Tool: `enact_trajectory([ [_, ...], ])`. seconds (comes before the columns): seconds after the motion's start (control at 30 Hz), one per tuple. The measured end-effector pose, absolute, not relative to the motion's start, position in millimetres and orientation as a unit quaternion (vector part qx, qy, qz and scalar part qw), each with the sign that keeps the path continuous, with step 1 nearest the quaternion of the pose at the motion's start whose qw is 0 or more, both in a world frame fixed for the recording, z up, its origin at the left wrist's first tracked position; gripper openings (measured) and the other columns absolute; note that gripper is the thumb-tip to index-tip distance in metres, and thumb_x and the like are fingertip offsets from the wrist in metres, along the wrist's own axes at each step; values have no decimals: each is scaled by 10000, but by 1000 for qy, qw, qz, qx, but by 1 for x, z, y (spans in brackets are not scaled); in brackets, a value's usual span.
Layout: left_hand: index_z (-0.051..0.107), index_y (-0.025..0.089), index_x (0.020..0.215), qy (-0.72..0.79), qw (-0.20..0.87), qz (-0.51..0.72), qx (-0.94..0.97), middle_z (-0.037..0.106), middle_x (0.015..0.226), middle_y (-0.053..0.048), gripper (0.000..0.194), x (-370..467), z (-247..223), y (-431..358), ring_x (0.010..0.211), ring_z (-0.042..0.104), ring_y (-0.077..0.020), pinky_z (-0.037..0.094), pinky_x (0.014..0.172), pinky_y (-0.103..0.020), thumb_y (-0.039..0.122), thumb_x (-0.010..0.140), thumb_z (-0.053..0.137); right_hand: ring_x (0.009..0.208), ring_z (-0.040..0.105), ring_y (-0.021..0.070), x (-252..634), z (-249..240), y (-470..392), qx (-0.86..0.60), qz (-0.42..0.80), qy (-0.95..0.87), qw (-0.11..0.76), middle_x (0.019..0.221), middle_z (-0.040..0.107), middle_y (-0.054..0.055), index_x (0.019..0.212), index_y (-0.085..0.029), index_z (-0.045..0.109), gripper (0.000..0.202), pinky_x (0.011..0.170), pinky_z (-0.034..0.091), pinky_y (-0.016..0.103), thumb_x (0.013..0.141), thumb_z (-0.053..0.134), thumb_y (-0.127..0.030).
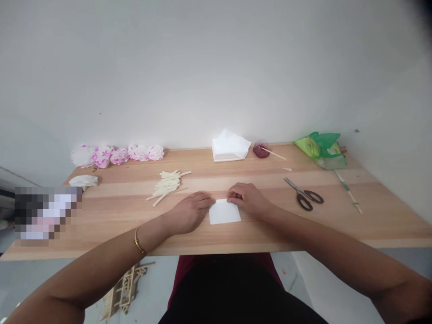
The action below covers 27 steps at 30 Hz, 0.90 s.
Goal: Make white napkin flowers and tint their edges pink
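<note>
A folded white tissue (225,213) lies flat on the wooden table, right in front of me. At its far left corner, my left hand (191,211) pinches the edge between thumb and fingers. My right hand (251,199) has its fingers curled and grips the far right corner in the same way. The far edge between both hands looks slightly turned over. To the left of my left hand lies a pile of pale cream strips (168,184). Scissors (305,196) with black handles rest to the right of my right hand, blades slightly apart.
Along the wall stand pink-speckled white paper puffs (116,155), a tissue pack (230,147), a dark red bowl (261,150) with a stick and green wrapping sheets (320,148). A green-banded stick (349,191) lies right. A white bundle (83,181) sits left.
</note>
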<state>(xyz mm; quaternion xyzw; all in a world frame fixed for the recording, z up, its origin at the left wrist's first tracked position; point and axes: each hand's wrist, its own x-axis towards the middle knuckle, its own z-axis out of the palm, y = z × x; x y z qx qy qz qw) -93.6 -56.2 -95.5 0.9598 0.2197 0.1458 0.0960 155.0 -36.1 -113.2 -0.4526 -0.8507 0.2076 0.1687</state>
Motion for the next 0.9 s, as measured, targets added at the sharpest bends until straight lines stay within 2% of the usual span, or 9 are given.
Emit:
enact_trajectory([
  [0.2,580,122,1158,260,71,166,949,635,1161,-139,312,-102,-104,-69,1158,530,-239,445,998,-476,129,900,404,691,588,142,152,-107,-23,-466,201,-857,88,771,670,12,769,-193,659,77,585,367,232,798,645,-263],
  [0.3,636,157,1065,275,105,141,945,647,1148,-103,264,-108,-96,-68,1125,550,-212,456,986,-423,166,901,429,668,592,152,148,-107,-19,-470,180,-863,52,761,673,20,751,-197,659,91,544,348,236,794,643,-275],
  [0.4,665,175,985,339,140,143,919,648,1131,-90,229,-105,-81,-61,1047,589,-196,495,909,-369,212,900,456,691,596,178,144,-106,-20,-462,146,-874,34,778,664,46,733,-188,642,98,551,357,253,804,629,-254],
  [0.47,658,162,991,391,148,184,889,643,1128,-103,222,-94,-74,-52,1027,596,-197,487,905,-358,237,898,471,755,596,212,142,-106,-24,-453,115,-883,34,824,655,79,754,-174,629,98,579,374,272,821,615,-244],
  [0.57,642,162,1012,386,219,190,876,667,1033,-82,219,-70,-69,-36,956,619,-181,491,849,-307,288,866,539,842,573,256,140,-107,-33,-436,62,-897,42,896,631,127,814,-140,614,95,637,398,311,858,573,-214],
  [0.73,670,181,875,361,281,95,884,685,855,-33,148,-42,-68,-23,790,625,-170,476,704,-263,283,826,575,803,542,246,145,-106,-45,-404,-8,-912,68,847,607,126,845,-117,588,170,734,409,368,913,432,-110],
  [0.9,660,175,756,406,296,112,857,668,757,-7,163,-39,-63,-28,682,594,-144,437,615,-242,268,832,551,783,521,240,154,-100,-51,-374,-37,-921,106,802,605,114,794,-132,590,259,751,400,370,934,372,-113],
])
